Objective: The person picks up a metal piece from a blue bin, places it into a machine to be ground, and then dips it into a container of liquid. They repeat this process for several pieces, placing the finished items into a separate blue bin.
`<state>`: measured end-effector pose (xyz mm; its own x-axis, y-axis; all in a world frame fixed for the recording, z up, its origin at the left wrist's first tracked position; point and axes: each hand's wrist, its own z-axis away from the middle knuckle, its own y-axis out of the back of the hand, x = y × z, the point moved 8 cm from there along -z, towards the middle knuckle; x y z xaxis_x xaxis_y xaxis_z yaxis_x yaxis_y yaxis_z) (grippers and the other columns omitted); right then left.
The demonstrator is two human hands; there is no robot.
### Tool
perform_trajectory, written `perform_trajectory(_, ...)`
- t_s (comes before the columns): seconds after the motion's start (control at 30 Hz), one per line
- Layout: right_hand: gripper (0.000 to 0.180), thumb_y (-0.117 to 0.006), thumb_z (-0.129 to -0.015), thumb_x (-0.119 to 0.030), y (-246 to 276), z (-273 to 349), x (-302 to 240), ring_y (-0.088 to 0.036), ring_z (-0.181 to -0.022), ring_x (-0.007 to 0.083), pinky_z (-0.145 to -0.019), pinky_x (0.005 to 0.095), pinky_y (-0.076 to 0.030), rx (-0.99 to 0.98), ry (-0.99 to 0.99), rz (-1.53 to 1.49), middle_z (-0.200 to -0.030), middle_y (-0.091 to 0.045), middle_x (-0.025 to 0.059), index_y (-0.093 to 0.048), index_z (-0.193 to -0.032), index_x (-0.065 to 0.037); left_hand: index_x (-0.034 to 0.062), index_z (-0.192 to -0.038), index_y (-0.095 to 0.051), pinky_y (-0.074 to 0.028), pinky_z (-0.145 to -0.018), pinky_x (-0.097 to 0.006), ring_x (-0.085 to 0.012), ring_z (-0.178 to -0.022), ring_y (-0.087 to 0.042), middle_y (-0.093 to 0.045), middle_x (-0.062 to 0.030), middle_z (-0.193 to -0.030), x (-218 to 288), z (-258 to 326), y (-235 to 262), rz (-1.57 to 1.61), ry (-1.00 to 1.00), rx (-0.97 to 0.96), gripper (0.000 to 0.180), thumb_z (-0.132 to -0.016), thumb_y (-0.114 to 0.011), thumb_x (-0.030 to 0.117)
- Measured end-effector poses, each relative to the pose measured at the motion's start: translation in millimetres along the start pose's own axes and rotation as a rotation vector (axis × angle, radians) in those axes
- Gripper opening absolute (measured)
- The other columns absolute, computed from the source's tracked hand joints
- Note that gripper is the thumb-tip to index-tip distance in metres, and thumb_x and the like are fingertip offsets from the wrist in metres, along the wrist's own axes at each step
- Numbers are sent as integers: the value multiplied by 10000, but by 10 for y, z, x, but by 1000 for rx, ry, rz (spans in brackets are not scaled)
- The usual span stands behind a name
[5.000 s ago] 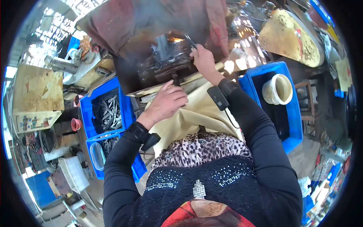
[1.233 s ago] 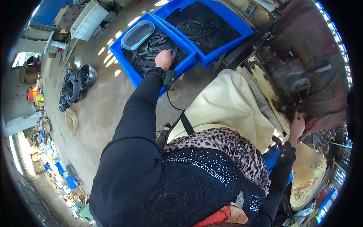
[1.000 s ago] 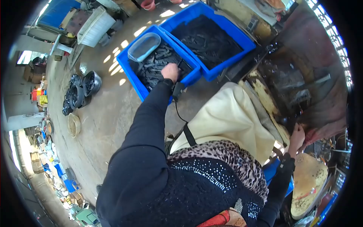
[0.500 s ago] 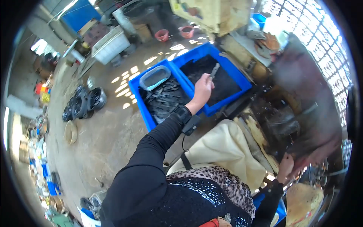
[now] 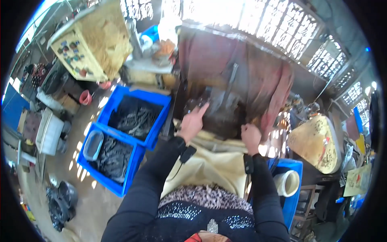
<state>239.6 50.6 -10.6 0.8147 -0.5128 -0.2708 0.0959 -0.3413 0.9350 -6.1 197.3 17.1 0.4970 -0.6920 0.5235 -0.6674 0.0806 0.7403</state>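
My left hand (image 5: 191,124) is raised over the near side of a dark, wet-looking work spot (image 5: 219,121). Its index finger is stretched forward, the other fingers are partly curled, and I see nothing in it. To the right, my right hand (image 5: 251,136) is closed beside the same spot, its fingertips at the dark edge; what they grip, if anything, is hidden. A reddish-brown cloth (image 5: 238,60) hangs over the far side of the work spot. Pale cream sheeting (image 5: 205,161) covers my lap.
Left of me stand two blue bins, the far bin (image 5: 163,99) and the near bin (image 5: 133,177), holding dark grey strips. A clear plastic tub (image 5: 93,145) sits in the near one. At right are a white bucket (image 5: 291,183) and a stained cream board (image 5: 316,143).
My left hand has left the far blue bin, where it held a grey strip, and is now at the work spot without that strip. The view has turned right.
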Motion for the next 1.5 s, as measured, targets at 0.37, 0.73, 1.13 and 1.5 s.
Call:
perform_trajectory(0.37,352,-599,-889,-349,684,-1066,-609,-594,-925,408,-746,492,-505,261,129,-234,-1038,-598,209,-608,-1064,-43,96,-893,-661,-529,-700,-467,-363,-836,-661,-655,-170,-854,-279,-4,-172,-147,285,-171,164,-812,-519,115)
perform_trajectory(0.73,690,-659,-833,-452,1039,-1899,-1806,-402,-1287,382,-985,561,-380,601,231,29,-1351,-474,189,-466,-1351,-39,97,-905,-662,-514,-723,-464,-346,-855,-645,-649,-152,-887,-246,-77,-89,-174,294,-179,170,-800,-529,106)
perform_trajectory(1.13,562,-605,-893,-349,920,-1976,-1847,-316,-1354,393,-1063,601,-273,628,255,18,-1406,-417,187,-468,-1349,-51,111,-898,-665,-517,-700,-451,-339,-821,-643,-650,-137,-863,-195,-56,-107,-163,249,-141,169,-780,-546,83)
perform_trajectory(1.5,540,-615,-879,-359,962,-2018,-1853,-322,-1356,365,-1072,597,-260,632,289,30,-1388,-446,158,-513,-1322,-67,110,-838,-633,-513,-674,-457,-338,-816,-637,-633,-127,-843,-213,-69,-175,-149,210,-145,125,-762,-538,80)
